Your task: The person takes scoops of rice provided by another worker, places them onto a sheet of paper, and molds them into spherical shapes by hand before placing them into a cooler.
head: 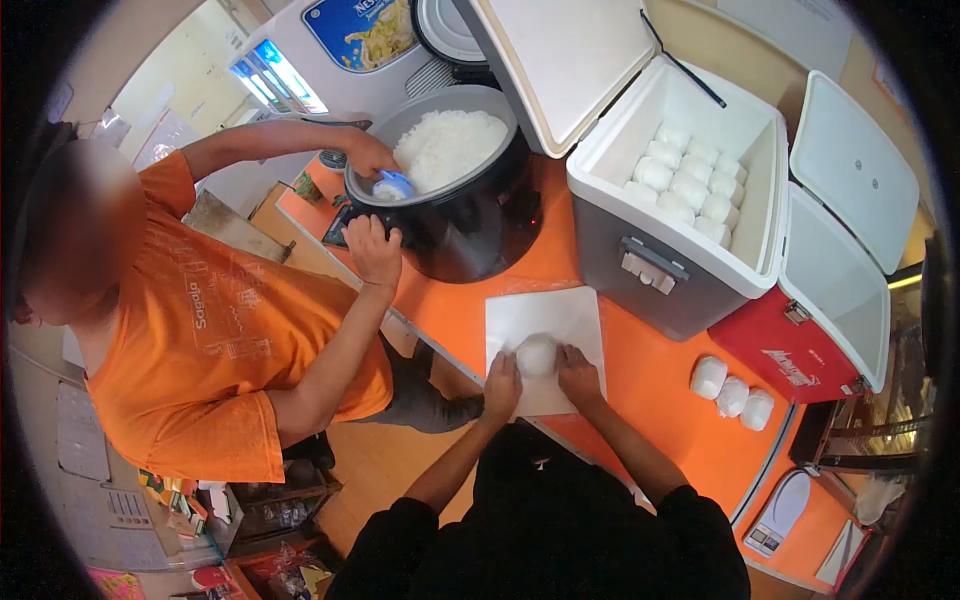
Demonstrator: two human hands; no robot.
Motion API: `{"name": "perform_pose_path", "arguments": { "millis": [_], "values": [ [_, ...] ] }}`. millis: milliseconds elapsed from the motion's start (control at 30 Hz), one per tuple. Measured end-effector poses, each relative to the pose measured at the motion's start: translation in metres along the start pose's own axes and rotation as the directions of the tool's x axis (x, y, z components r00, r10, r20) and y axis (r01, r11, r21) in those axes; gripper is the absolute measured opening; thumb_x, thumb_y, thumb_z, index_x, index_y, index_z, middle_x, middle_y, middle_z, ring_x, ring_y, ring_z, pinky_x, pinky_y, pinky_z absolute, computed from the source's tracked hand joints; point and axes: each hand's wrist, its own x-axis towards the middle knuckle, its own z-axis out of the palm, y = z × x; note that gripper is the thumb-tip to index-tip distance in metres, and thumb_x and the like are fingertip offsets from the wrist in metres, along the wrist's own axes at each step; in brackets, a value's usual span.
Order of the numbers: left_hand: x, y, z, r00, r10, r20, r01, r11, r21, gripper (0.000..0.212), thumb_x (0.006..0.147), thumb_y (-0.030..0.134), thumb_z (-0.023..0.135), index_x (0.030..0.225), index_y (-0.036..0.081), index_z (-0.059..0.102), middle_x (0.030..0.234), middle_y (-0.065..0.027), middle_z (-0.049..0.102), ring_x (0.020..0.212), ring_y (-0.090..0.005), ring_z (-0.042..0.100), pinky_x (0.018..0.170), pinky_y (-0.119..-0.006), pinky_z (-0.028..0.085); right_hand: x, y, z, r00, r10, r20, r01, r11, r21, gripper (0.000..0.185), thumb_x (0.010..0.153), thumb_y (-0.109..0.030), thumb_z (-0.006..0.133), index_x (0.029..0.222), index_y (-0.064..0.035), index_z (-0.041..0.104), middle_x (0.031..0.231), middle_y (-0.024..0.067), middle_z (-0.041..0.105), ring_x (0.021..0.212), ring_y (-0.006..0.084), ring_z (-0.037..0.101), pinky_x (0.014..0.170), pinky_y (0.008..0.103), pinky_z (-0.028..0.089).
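A rounded white mound (536, 355), which looks like rice, rests on a stack of white paper sheets (544, 311) on the orange table. My left hand (503, 384) lies at the mound's left side, fingertips on the paper near it. At its right side is my right hand (579, 376), with fingers close to or touching the mound; contact is not clear. Beyond the paper stands a large black rice cooker (465, 232) filled with white rice (454, 148). Three white wrapped bundles (733, 397) sit on the table to the right.
At the left, a co-worker in an orange shirt (225, 352) holds a blue scoop (394, 184) in the cooker. An open grey cooler (660, 262) holds several wrapped bundles (690, 184). Beside it stands an open red cooler (780, 356). A small scale (780, 510) lies at lower right.
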Motion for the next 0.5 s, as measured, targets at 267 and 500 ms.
{"name": "perform_pose_path", "arguments": {
  "millis": [267,500],
  "values": [
    [-0.011,0.037,0.031,0.884,-0.463,-0.065,0.308,0.681,-0.665,0.065,0.087,0.020,0.059,0.141,-0.003,0.031,0.129,-0.0244,0.044,0.122,-0.0369,0.038,0.106,-0.046,0.026,0.004,-0.010,-0.027,0.998,0.040,0.039,-0.049,0.962,0.268,0.048,0.075,-0.007,0.062,0.121,0.0050,0.055,0.115,0.0203,0.050,0.106,0.0337,0.050,0.085,0.0401,0.047],
    [0.028,0.020,-0.011,0.739,-0.504,0.447,0.608,0.212,-0.766,0.061,0.082,0.036,0.074,0.126,0.006,0.043,0.114,-0.0089,0.054,0.110,-0.0195,0.053,0.094,-0.031,0.042,0.015,-0.024,-0.054,0.971,-0.119,-0.207,0.129,0.991,0.036,0.054,0.073,0.002,0.058,0.126,-0.0041,0.055,0.131,0.0128,0.052,0.120,0.0284,0.050,0.086,0.0411,0.046]
  ]
}}
